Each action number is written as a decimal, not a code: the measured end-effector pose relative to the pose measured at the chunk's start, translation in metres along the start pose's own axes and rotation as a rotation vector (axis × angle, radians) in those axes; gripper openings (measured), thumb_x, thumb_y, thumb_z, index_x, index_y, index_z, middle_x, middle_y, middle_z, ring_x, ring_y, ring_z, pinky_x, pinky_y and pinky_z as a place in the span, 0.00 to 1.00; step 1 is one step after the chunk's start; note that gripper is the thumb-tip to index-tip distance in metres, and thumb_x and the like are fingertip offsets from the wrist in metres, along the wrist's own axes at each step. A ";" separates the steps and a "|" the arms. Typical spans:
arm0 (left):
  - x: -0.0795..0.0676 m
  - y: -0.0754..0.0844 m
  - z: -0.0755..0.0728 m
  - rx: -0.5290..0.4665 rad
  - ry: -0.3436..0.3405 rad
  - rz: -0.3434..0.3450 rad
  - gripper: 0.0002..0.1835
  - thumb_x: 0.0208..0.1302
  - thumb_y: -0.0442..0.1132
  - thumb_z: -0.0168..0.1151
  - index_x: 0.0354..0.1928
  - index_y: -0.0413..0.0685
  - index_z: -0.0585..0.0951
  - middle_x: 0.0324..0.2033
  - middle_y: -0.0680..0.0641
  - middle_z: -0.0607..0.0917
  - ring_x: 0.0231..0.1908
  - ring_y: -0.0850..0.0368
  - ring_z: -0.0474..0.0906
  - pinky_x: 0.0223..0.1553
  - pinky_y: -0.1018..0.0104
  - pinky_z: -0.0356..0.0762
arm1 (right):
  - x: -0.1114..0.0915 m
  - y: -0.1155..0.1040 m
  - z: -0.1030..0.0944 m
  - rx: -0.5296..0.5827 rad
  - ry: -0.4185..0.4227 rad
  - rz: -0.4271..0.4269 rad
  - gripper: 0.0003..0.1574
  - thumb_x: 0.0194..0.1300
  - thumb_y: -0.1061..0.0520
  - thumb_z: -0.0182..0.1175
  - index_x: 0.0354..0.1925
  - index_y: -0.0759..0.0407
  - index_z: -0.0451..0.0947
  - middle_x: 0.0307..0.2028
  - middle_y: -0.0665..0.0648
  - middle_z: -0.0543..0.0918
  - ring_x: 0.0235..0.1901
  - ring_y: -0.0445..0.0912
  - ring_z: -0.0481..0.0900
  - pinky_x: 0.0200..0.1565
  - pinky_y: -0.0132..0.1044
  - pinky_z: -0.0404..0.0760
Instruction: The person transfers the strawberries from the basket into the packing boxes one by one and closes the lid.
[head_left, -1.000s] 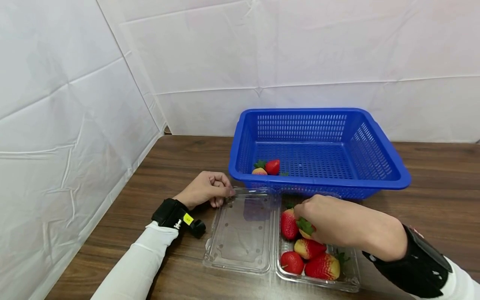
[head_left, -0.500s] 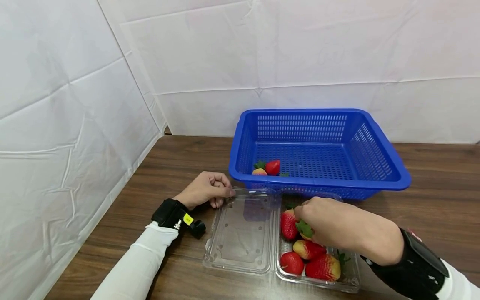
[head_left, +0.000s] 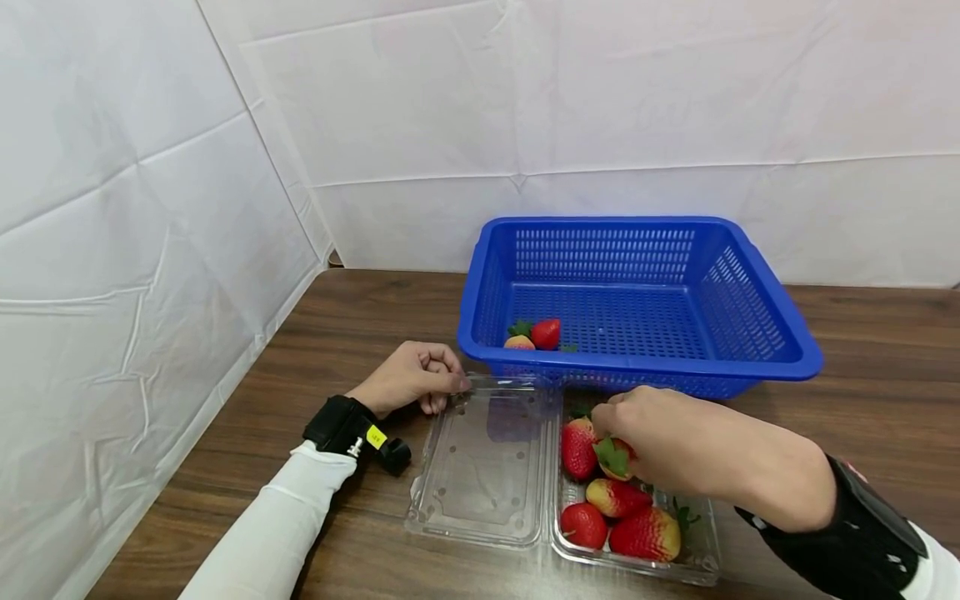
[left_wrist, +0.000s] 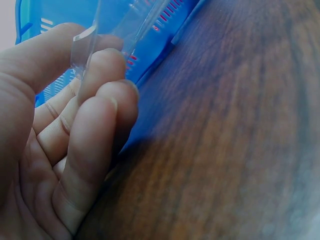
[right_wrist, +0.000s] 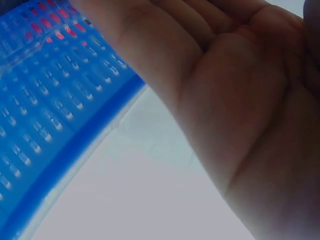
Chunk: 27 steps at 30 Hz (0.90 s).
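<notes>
A clear plastic clamshell box lies spread flat, its lid (head_left: 483, 475) on the left and its base (head_left: 701, 558) on the right. My left hand (head_left: 412, 379) pinches the lid's far left corner between thumb and fingers; the left wrist view shows the clear edge (left_wrist: 84, 47) there. My right hand (head_left: 660, 433) reaches into the base and holds a leafy strawberry (head_left: 615, 460), its fingertips mostly hidden. Around it lie an upright strawberry (head_left: 578, 450), a yellow-tipped strawberry (head_left: 617, 497), a small red strawberry (head_left: 583, 525) and a large strawberry (head_left: 647, 535).
Directly behind the box stands a blue plastic basket (head_left: 757, 354), with a red strawberry (head_left: 547, 334) and a pale one (head_left: 519, 342) near its front left. White sheeting (head_left: 637, 100) hangs behind and left of the wooden table (head_left: 382, 312).
My right hand has shifted slightly right, and the leafy strawberry beside its fingers has turned a little and shows more. The left hand and lid have stayed put.
</notes>
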<state>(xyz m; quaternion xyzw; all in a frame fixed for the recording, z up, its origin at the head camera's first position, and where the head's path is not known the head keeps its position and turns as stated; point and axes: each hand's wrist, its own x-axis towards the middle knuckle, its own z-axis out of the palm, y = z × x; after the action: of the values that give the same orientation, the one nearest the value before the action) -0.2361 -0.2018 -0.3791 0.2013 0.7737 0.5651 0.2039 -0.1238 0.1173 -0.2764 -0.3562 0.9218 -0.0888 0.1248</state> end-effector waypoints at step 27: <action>0.000 0.000 0.000 -0.007 -0.004 -0.009 0.12 0.57 0.43 0.70 0.34 0.41 0.80 0.17 0.46 0.82 0.16 0.54 0.75 0.16 0.68 0.78 | -0.010 0.000 -0.026 -0.026 0.215 -0.055 0.20 0.56 0.61 0.69 0.49 0.55 0.78 0.43 0.51 0.82 0.30 0.37 0.76 0.30 0.32 0.81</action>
<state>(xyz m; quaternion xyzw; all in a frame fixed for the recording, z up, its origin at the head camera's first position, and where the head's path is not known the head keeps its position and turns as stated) -0.2362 -0.2020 -0.3789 0.1981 0.7721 0.5667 0.2087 -0.1239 0.1259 -0.2496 -0.3712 0.9209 -0.1180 0.0181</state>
